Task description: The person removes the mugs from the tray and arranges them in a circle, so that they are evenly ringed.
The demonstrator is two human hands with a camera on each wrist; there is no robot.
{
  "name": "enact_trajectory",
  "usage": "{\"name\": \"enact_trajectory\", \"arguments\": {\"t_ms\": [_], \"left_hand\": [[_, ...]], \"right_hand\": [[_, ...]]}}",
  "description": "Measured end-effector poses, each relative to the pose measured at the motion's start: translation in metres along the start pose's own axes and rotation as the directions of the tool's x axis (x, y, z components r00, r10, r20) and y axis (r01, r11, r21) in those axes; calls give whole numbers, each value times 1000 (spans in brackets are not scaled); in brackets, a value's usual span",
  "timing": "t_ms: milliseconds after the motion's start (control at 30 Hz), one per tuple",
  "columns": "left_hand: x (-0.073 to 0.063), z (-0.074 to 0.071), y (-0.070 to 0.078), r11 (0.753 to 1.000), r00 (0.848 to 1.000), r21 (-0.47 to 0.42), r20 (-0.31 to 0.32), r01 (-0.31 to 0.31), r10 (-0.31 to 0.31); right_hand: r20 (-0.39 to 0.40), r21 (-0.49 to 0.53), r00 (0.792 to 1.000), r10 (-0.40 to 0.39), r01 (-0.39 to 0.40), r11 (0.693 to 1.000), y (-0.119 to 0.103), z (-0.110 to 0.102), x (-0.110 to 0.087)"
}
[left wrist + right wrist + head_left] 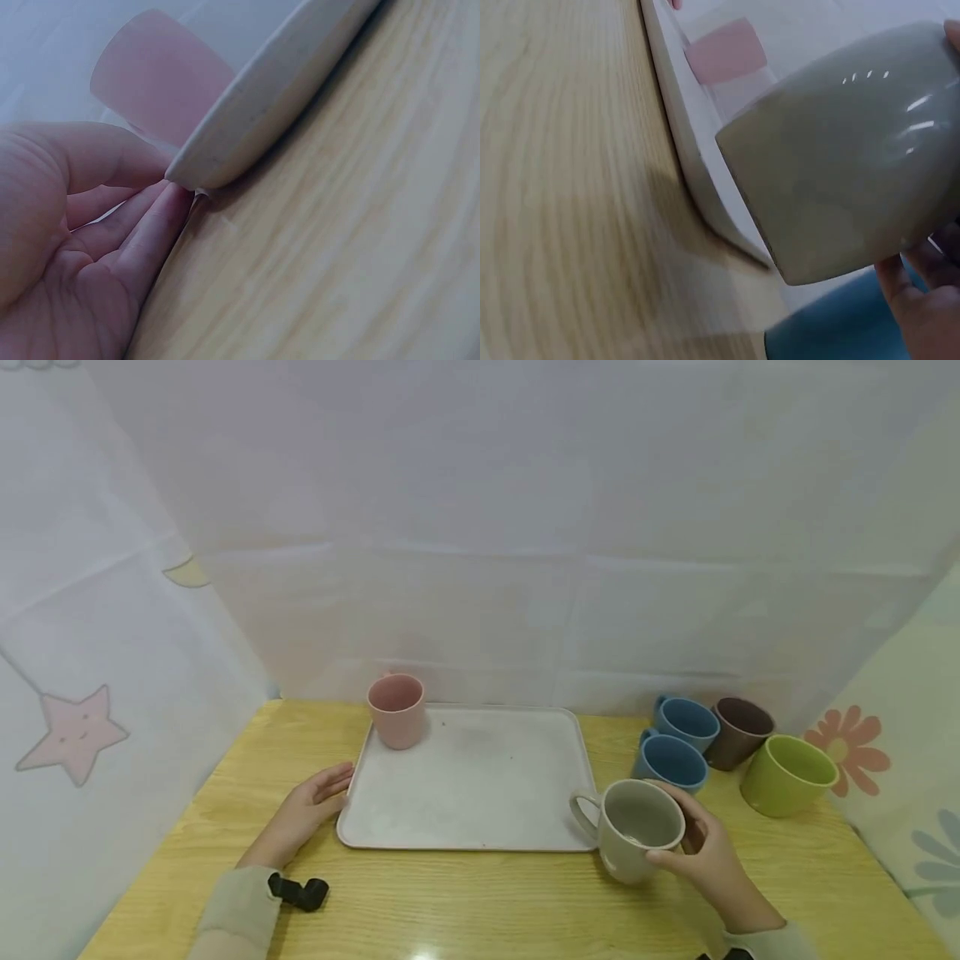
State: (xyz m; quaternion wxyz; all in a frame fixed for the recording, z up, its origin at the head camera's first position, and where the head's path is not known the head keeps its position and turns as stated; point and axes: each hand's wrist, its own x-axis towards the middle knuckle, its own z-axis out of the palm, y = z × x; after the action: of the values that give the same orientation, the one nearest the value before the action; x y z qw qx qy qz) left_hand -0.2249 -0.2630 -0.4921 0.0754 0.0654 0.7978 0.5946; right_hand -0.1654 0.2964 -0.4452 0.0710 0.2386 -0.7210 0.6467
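My right hand [708,856] grips a grey-beige mug [626,852] by its right side, thumb near the rim and fingers around the far wall. The mug's handle points left, over the front right corner of a white tray [480,793]. From the right wrist view, the mug [840,157] is tilted and held above the wooden table. My left hand [307,810] touches the tray's left edge with extended fingers; the left wrist view has the fingertips [176,199] right at the tray's rim. A pink mug [397,718] stands upright on the tray's back left corner.
To the right stand two blue mugs [671,764], a brown mug [738,735] and a green mug [787,777], close together on the wooden table [450,902]. A white cloth backdrop [465,527] rises behind the tray and along both sides.
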Motion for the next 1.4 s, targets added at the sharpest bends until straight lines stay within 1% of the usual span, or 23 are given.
{"name": "enact_trajectory", "arguments": {"t_ms": [167, 300, 433, 500, 667, 833, 967, 1067, 1233, 1400], "left_hand": [[-1, 1, 0, 1000, 1000, -3, -12, 3, -3], [0, 1, -1, 1000, 1000, -11, -12, -5, 5], [1, 1, -2, 1000, 1000, -10, -6, -5, 5], [2, 1, -2, 1000, 1000, -13, -4, -4, 4], [2, 0, -3, 1000, 1000, -23, -3, -4, 4], [1, 0, -3, 1000, 1000, -17, -5, -4, 4], [1, -1, -3, 1000, 1000, -8, -6, -9, 9], [1, -2, -3, 1000, 1000, -3, -10, -15, 15], [1, -1, -2, 1000, 1000, 4, -5, -12, 12], [1, 0, -1, 1000, 1000, 5, -2, -9, 9]], "right_hand": [[36, 30, 998, -47, 46, 998, 2, -14, -10], [40, 28, 998, -51, 50, 998, 3, -25, -17], [29, 22, 998, -52, 52, 998, 6, -38, -25], [8, 27, 999, -46, 46, 999, 9, -44, -29], [-21, 57, 999, -46, 48, 997, 11, -57, -38], [-21, 90, 997, -80, 81, 993, 13, -68, -44], [-26, 104, 997, -70, 73, 992, 13, -75, -47], [-21, 122, 997, -79, 81, 989, 14, -79, -47], [-22, 170, 995, -94, 97, 981, 19, -86, -48], [5, 264, 995, -104, 99, 959, 27, -96, -50]]}}
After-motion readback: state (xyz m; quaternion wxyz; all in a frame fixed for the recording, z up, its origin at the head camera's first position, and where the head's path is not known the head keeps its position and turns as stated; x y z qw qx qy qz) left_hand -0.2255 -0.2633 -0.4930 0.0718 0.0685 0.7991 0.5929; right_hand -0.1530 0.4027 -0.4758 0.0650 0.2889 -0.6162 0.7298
